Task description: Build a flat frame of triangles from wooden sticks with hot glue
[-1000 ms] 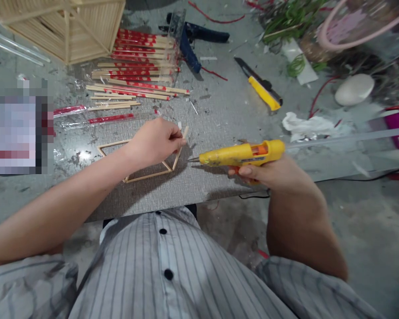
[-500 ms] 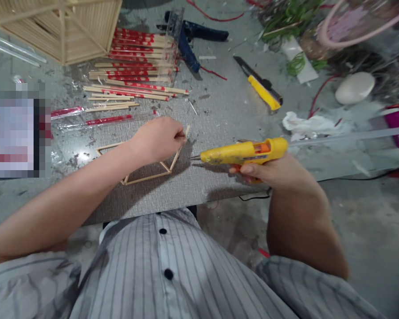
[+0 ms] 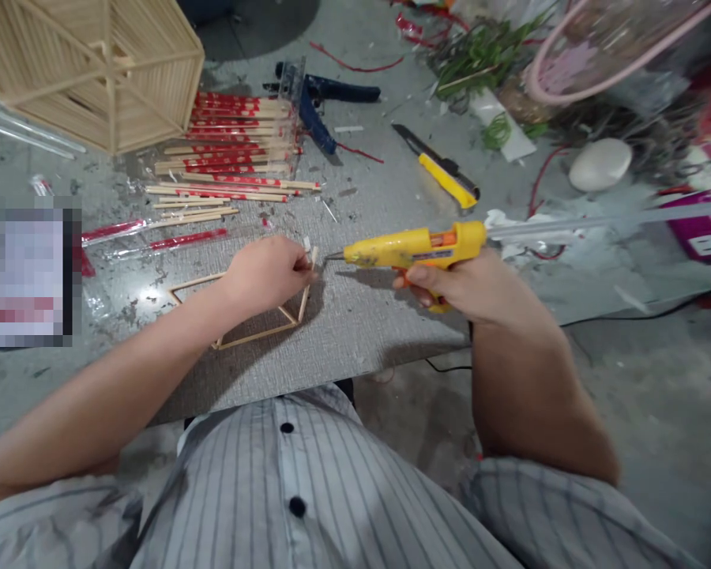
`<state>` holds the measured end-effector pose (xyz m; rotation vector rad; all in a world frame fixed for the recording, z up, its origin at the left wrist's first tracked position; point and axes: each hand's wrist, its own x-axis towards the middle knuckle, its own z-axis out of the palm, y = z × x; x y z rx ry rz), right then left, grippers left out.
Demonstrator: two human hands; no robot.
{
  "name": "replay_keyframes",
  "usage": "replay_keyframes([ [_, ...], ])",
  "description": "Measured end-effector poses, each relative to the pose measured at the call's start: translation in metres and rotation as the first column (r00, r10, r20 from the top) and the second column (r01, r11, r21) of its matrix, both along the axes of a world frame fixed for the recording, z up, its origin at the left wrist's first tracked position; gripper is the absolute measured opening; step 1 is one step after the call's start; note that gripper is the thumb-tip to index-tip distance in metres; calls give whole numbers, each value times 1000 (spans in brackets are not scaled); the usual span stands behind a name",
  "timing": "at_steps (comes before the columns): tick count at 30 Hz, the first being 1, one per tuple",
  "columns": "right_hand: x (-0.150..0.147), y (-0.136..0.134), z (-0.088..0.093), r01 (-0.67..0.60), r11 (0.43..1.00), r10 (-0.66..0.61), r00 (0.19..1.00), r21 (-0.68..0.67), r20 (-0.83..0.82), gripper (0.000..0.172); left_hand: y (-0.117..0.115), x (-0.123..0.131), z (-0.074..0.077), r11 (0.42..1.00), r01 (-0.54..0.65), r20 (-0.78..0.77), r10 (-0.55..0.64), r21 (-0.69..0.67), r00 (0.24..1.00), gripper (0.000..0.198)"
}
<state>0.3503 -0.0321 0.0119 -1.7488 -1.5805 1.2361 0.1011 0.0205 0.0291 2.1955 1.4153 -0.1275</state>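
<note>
My left hand (image 3: pixel 266 273) is closed, thumb and fingers pinching a thin wooden stick (image 3: pixel 303 305). The stick's upper end pokes out beyond the fingertips, and its lower end meets a corner of a frame of wooden sticks (image 3: pixel 257 338) lying on the table. My forearm and hand cover part of that frame. My right hand (image 3: pixel 459 286) grips a yellow glue gun (image 3: pixel 391 249) by its handle, fingers by the orange trigger. The gun's metal nozzle points left, close to the stick's upper end; whether they touch I cannot tell.
Red-patterned chopsticks (image 3: pixel 237 130) lie behind my left hand, near a woven stick hexagon (image 3: pixel 110 79) and blue-handled pliers (image 3: pixel 317 118). A yellow utility knife (image 3: pixel 447 178), a white egg-shaped object (image 3: pixel 600 164) and a purple box (image 3: pixel 702 225) sit to the right. The table's front edge runs below.
The glue gun's nozzle has moved up and closer to the upper end of the stick. My left hand keeps its pinch. The whole view has shifted slightly.
</note>
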Motion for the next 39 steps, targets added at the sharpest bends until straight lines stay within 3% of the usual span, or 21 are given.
replay_keyframes([
  [11, -16, 21, 9, 5, 1000, -6, 997, -16, -72, 45, -3, 1, -4, 994, 51, -132, -38, 95, 991, 21],
  [19, -17, 27, 5, -25, 999, 26, 998, -23, 51, 36, -7, -2, -3, 981, 70, -108, -50, 181, 993, 12],
  [25, -22, 30, 6, -13, 999, 18, 992, -34, 128, 35, -7, 0, -4, 978, 45, -108, -23, 201, 994, 22],
  [39, -23, 30, 6, -37, 999, 41, 992, -35, 117, 36, -8, -1, -11, 969, 86, -150, -52, 231, 987, 22],
])
